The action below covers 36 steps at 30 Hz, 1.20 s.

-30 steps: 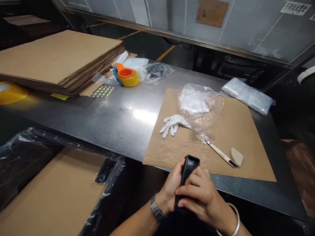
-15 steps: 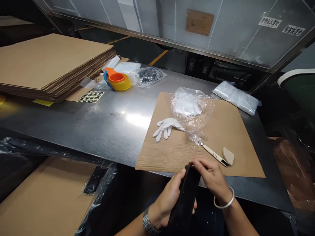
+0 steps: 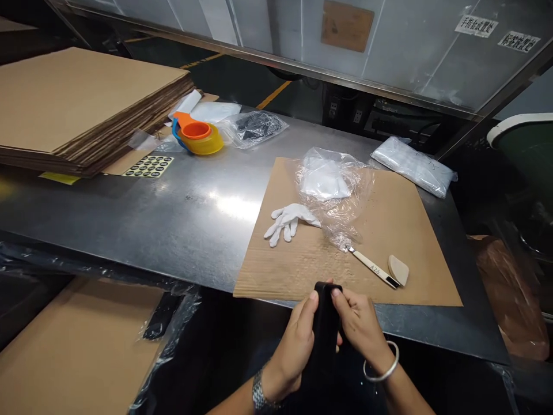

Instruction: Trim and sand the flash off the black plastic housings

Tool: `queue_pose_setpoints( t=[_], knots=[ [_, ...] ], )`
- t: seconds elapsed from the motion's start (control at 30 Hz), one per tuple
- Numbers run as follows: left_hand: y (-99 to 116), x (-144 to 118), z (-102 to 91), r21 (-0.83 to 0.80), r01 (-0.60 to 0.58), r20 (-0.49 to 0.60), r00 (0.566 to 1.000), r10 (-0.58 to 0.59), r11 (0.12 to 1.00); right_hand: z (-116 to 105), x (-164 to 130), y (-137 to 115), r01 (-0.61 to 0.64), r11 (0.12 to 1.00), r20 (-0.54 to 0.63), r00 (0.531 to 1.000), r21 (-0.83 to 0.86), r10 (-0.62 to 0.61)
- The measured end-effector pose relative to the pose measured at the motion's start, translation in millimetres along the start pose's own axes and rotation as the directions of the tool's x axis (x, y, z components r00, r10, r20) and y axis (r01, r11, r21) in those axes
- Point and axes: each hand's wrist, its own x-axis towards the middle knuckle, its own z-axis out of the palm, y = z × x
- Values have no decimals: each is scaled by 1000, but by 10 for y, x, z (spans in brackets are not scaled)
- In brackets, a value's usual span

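From the head camera, both hands are gripping one long black moulded part (image 3: 325,334) just off the near edge of the worktop (image 3: 194,213), above the dark gap below it. The left hand (image 3: 294,346) is wrapping round the part's side from below, its grip closed on the part and its thumb pressing near the upper end; this seems to be carrying the weight. The right hand (image 3: 358,328) is pinching the top end between thumb and fingers, a narrow grip on the same part, probably steadying it so the end faces the person.

A cardboard sheet (image 3: 401,230) is covering the steel just ahead of the hands, likely as a soft working pad. On it are lying a white glove (image 3: 287,219), a crumpled clear bag (image 3: 337,196), a thin labelled tool (image 3: 374,268) and, just beside that, a small beige wedge (image 3: 398,270), all within easy reach. Further left, a stack of flat cardboard (image 3: 86,104) and an orange-and-yellow tape roll (image 3: 199,137) are sitting well apart from the hands.
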Motion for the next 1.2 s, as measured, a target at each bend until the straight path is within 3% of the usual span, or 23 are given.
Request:
queue_pose_setpoints(
  t=[0.17, 0.27, 0.4, 0.67, 0.77, 0.83, 0.9, 0.97, 1.07, 1.2],
  knots=[
    [155, 36, -36, -122, 62, 67, 996, -54, 991, -14, -33, -51, 17, 999, 106, 994, 31, -20],
    [224, 76, -46, -234, 101, 57, 994, -90, 967, 35, -154, -76, 24, 979, 239, 968, 202, -72],
    [237, 119, -43, -230, 122, 51, 992, -113, 966, 53, -249, -91, -61, 907, 390, 913, 417, -118],
    [241, 254, -99, -234, 201, 85, 979, -186, 951, -98, -88, 65, -58, 871, 478, 853, 488, -211],
    [306, 316, -127, -261, 201, 104, 978, -179, 944, -153, -45, 85, 29, 937, 407, 896, 347, -179],
    [347, 356, -135, -282, 191, 102, 980, -169, 940, -163, -43, 63, 148, 981, 218, 960, 129, -174],
    [386, 390, -136, -310, 198, 99, 980, -175, 930, -134, -61, 22, 277, 949, -15, 959, -148, -282],
    [423, 416, -129, -347, 201, 87, 979, -182, 916, -53, -94, -19, 422, 826, -107, 865, -374, -490],
    [465, 454, -113, -395, 188, 58, 982, -180, 899, 163, -156, -35, 573, 614, -56, 705, -543, -707],
    [475, 524, -114, -435, 140, -3, 988, -157, 890, 426, -211, 68, 518, 515, -99, 632, -683, -768]
  ],
)
